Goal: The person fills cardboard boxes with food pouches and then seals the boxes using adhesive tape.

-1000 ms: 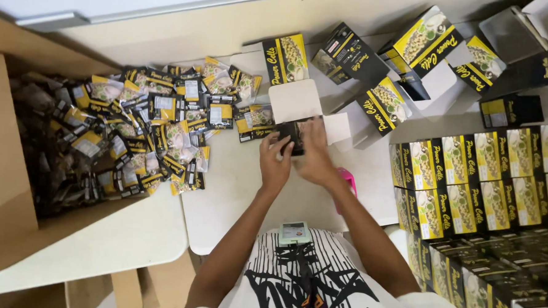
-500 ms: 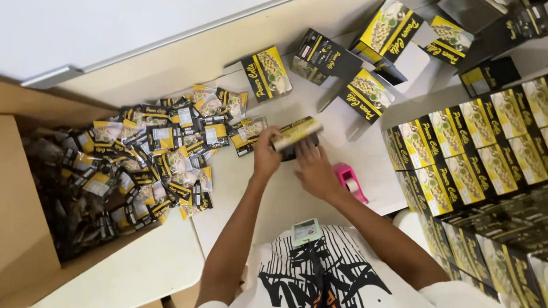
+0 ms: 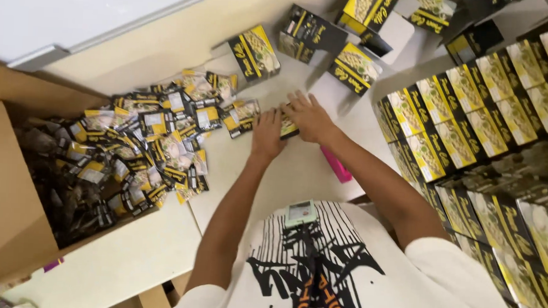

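We are leaning over a pale worktable (image 3: 158, 260), the widest thing in view, with both bare arms reaching forward across it. Well to the left of our hands an open cardboard carton (image 3: 7, 204) is spilling a heap of small black-and-yellow sachets (image 3: 145, 136) onto the tabletop, the heap's edge ending just beside our left hand. To the right of our hands, filled cartons are standing in tight rows (image 3: 472, 126), running back toward our right elbow. Beyond our fingertips, several opened black-and-yellow boxes (image 3: 254, 51) are lying tipped at odd angles, well apart from one another.

Half a second ago we were holding a small bundle of sachets lifted between both hands; now that bundle (image 3: 287, 127) is lying low on the table, pressed between them. Our left hand (image 3: 267, 132) is resting palm down, fingers together, touching the bundle's left end. Our right hand (image 3: 309, 115) is lying flat over its right side, fingers spread wide, covering most of it, so we cannot tell how many sachets it holds.

A small pink object (image 3: 336, 166) is sitting just below our right wrist, partly hidden by the forearm; earlier it was lying in clearer view beside that hand. A small greenish device (image 3: 300, 213) is hanging at our chest.
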